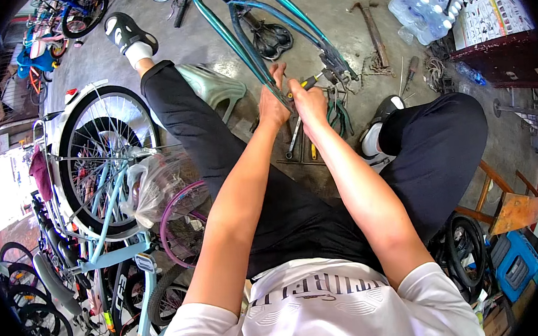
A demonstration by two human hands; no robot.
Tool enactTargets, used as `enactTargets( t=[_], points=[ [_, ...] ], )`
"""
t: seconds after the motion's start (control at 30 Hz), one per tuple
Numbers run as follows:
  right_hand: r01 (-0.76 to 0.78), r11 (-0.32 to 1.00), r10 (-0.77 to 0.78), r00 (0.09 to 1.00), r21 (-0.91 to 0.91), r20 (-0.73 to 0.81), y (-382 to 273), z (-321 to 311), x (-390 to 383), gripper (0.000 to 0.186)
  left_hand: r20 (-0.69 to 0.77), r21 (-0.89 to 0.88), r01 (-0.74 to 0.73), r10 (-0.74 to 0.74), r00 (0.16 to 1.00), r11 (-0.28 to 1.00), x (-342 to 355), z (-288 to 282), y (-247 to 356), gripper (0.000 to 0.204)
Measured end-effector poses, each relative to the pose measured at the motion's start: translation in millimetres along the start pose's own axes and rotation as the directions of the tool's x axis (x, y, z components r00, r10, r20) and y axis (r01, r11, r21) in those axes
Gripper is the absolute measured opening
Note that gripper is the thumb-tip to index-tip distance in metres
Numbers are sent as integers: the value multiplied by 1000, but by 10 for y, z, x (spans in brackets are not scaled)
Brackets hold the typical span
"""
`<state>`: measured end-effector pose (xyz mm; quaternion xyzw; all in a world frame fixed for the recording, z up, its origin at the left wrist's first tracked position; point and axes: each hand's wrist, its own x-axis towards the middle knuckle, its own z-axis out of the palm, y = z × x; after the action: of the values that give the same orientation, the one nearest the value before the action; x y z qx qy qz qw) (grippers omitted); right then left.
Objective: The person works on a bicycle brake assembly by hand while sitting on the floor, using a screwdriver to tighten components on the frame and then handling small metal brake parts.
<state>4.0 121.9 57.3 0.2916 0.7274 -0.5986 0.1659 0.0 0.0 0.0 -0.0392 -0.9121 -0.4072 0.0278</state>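
Left hand (273, 106): gripping the lower end of one tube of the teal bicycle frame (238, 39).
Right hand (311, 106): closed on the handle of a yellow-and-black screwdriver (309, 83), its shaft pointing toward the frame's other lower end; whether the tip touches, I cannot tell.
Frame: in front of the person, between the spread legs, reaching past the upper edge of view.
Near the hands: green-handled pliers (340, 115) and a wrench (293, 141) on the floor; a black saddle (273, 40) beyond.
Right floor: hammer (374, 38), bottle pack (422, 7).
Left: spoked wheel (143, 116) of a light-blue bicycle (113, 258).
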Motion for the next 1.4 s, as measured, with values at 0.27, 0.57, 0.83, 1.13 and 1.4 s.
enactTargets(
  t=[0.27,0.57,0.83,1.13,1.4],
  points=[
    [294,930,-296,955,-222,25,127,-394,-634,47,505,-634,658,-426,750,407,-778,498,494,36],
    [734,678,-733,671,-37,-110,-509,-1311,-1490,18,545,-822,557,-120,830,122,-1102,-797,1788,39],
    [-179,875,-2,928,450,373,56,-895,-645,43,-3,-820,165,-293,956,547,-802,-1013,1690,19],
    [-82,839,-117,938,538,326,206,-216,-243,29,-37,-627,383,-517,855,678,-1057,-668,1116,35],
    [-432,721,166,867,542,470,495,3,-473,28,-70,-81,242,-247,966,967,-970,-631,836,39]
  ],
)
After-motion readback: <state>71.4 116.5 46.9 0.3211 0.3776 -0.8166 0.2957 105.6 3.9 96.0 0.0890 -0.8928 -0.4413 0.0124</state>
